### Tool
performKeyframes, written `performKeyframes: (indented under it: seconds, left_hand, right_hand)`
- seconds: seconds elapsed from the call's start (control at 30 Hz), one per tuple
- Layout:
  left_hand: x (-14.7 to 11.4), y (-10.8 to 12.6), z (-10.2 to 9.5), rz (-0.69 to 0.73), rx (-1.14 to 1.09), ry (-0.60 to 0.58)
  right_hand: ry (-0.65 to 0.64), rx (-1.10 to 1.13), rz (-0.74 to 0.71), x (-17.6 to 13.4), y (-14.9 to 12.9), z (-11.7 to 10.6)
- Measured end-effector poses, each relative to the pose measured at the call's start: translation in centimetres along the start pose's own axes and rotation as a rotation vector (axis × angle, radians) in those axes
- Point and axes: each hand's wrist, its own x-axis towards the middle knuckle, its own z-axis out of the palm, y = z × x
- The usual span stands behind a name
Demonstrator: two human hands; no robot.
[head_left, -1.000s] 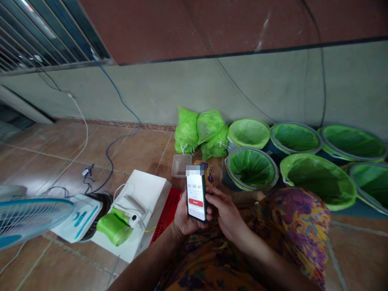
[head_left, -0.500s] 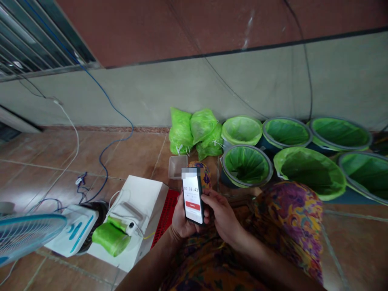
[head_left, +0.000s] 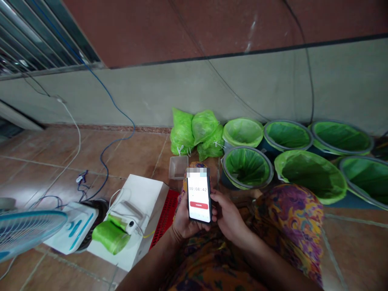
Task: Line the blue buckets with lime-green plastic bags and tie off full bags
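Note:
A black-edged smartphone (head_left: 199, 198) is held upright over my lap, its lit screen reading 00:08:42 above a red button. My left hand (head_left: 182, 220) is closed around it from the left and below, with fingertips curling past the right edge. At that right edge, my right hand (head_left: 228, 216) grips the side, its thumb along the edge; its other fingers are mostly hidden. Beyond the phone, a small clear plastic tray (head_left: 178, 167) lies on the tiled floor. Tied green bags (head_left: 194, 131) are heaped behind it against the wall.
Several bins lined with green bags (head_left: 247, 165) stand in two rows at the right. On the left, a white box (head_left: 145, 188) carries a green bag roll (head_left: 110, 236) and a white device. Also there are a red basket (head_left: 165, 214), a fan (head_left: 27, 232) and a blue cable (head_left: 113, 103).
The phone has shifted slightly right and turned more squarely to view. My right thumb has drawn back from the screen to its edge. The time shown is the same.

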Motion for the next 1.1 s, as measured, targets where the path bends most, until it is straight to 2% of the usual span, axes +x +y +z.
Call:
performKeyframes:
  seconds: [0.3, 0.67, 1.1]
  left_hand:
    - [0.53, -0.12, 0.17, -0.019, 0.038, -0.019]
    - [-0.06, 0.04, -0.39, -0.020, 0.005, -0.055]
    - [0.46, 0.06, 0.32, -0.009, 0.035, -0.022]
  right_hand:
    - [0.059, 0.022, 0.004, -0.17, -0.21, -0.49]
    - [-0.069, -0.022, -0.025, -0.45, 0.28, -0.22]
    - [0.040, 0.033, -0.012, 0.02, 0.13, -0.84]
